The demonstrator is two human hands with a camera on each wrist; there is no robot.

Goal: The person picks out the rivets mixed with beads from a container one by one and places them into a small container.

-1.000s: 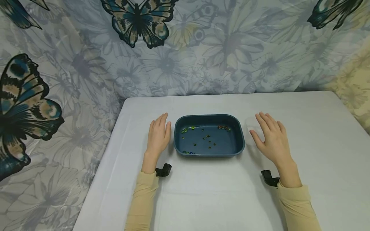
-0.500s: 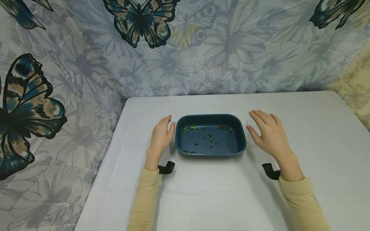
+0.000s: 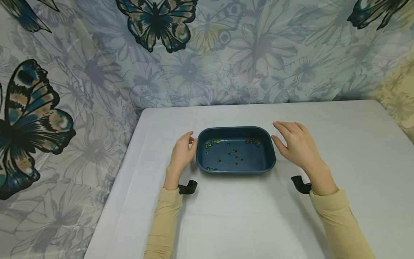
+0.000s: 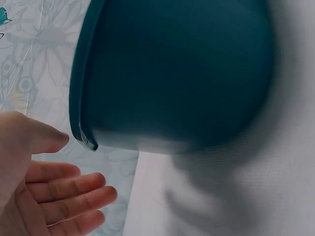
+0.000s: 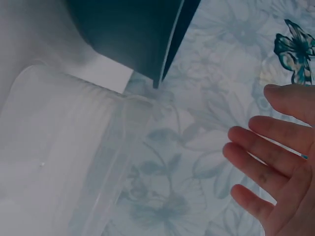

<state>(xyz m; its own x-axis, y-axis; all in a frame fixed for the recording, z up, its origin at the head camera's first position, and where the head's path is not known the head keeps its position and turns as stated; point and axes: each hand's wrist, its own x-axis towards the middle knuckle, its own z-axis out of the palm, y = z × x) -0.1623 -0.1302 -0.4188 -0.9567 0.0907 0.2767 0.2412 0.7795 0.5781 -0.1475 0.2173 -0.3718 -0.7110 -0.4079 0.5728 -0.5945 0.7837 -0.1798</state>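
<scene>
One white tabletop (image 3: 226, 216). Blue tray (image 3: 237, 173) lying flat upon it, toward far side. Clear container (image 5: 54, 147) beside tray's right end, mostly hidden behind right hand (image 3: 295, 145) in head view. Right grip loose, fingers extended, holding nothing, thumb near tray. Left hand (image 3: 182, 153): likewise slack, holding nothing, thumb at tray's left end, contact unclear. Early stage, by judgement: hands in place at both ends, tray not yet gripped or lifted. Smallest: glassy beads (image 3: 217, 141), some along tray walls, others scattered mid-floor.
</scene>
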